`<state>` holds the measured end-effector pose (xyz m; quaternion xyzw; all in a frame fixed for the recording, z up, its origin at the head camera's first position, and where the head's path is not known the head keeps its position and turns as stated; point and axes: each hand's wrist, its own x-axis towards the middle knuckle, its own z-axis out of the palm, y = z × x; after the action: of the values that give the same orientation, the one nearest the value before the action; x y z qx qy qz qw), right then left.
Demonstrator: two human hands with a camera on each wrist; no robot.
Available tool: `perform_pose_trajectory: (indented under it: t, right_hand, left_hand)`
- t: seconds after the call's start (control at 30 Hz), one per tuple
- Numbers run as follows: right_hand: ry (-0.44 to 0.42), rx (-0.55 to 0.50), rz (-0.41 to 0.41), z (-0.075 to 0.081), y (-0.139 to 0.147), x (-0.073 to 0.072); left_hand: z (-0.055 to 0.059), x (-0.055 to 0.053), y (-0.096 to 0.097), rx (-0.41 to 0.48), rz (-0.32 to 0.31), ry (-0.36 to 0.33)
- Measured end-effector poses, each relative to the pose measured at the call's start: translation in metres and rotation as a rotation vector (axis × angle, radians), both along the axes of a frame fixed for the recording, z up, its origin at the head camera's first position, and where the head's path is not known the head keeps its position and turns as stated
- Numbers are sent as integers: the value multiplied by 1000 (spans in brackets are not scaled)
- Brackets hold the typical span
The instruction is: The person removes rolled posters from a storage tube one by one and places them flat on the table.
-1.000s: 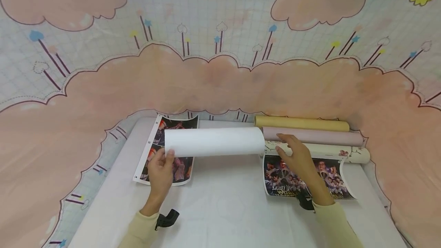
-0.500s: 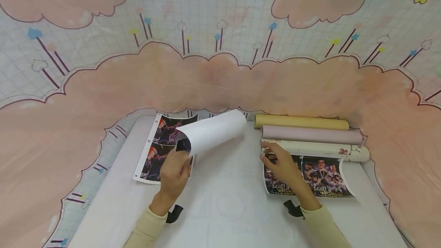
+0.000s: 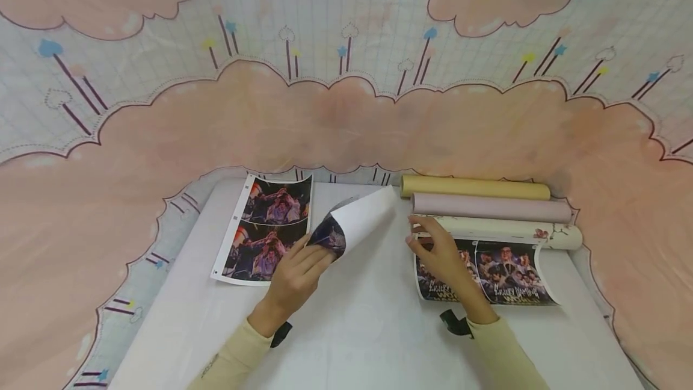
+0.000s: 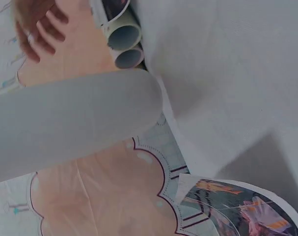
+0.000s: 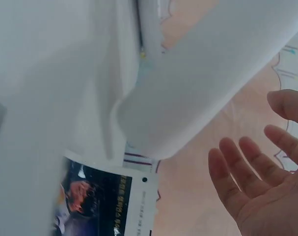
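Note:
In the head view, my left hand (image 3: 300,278) holds the near-left end of a curled poster (image 3: 368,218), white on the back with dark print showing inside the curl. The poster slants up and to the right over the white table (image 3: 346,330); my fingertips are partly hidden at its edge. My right hand (image 3: 441,254) holds nothing, its fingers loosely bent in front of the left end of a floral paper roll (image 3: 487,230) and over a printed poster (image 3: 509,272). The right wrist view shows spread fingers (image 5: 237,172) apart from the white curled sheet (image 5: 188,88).
At the back right, a yellow roll (image 3: 476,187) and a pale pink roll (image 3: 489,207) lie behind the floral one. Another printed poster (image 3: 267,230) lies on the left with curling edges. A cloud-patterned cloth (image 3: 346,113) hangs behind the table.
My left hand has moved right and turned, tilting the poster from level to slanting, so its printed inside shows. My right hand has drawn slightly left and down, away from the poster's end.

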<state>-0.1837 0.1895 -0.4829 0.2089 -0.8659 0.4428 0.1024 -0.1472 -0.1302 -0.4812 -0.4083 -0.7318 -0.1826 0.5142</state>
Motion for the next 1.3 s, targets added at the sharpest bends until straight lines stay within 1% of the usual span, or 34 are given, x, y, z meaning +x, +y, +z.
perform_pose_trajectory:
  t: [0.1,0.17,0.27,0.37,0.5,0.6,0.7,0.83,0.93,1.0,1.1,1.17,1.3]
  right_hand:
    - [8,-4,-29,4,2,-2]
    - [17,26,-38,6,3,-3]
    - [40,88,-24,8,4,-5]
    - [85,122,2,12,5,-10]
    - [128,124,5,23,9,-22]
    - [122,151,30,32,11,-31]
    - [98,198,98,40,9,-38]
    - [44,264,204,48,1,-45]
    - [12,304,268,49,-6,-49]
    - [-1,317,294,48,-9,-51]
    - [4,318,293,46,-11,-52]
    - [20,307,271,45,-12,-52]
    - [112,242,223,42,-14,-51]
  left_hand:
    - [2,-1,2,-75,-10,18]
    - [3,-2,3,-106,-17,40]
    - [4,-2,4,-126,-23,58]
    - [5,-2,1,-127,-27,37]
    - [9,-2,-5,-137,-48,-23]
    - [12,-2,-10,-157,-72,-38]
    - [14,-2,-14,-164,-87,-31]
    - [15,-3,-17,-151,-87,-44]
    - [14,-4,-18,-141,-92,-46]
    - [14,-4,-18,-134,-95,-39]
    - [14,-5,-17,-106,-100,-39]
    - [14,-6,-17,-77,-86,-41]
    - [18,-8,-18,-16,-38,-27]
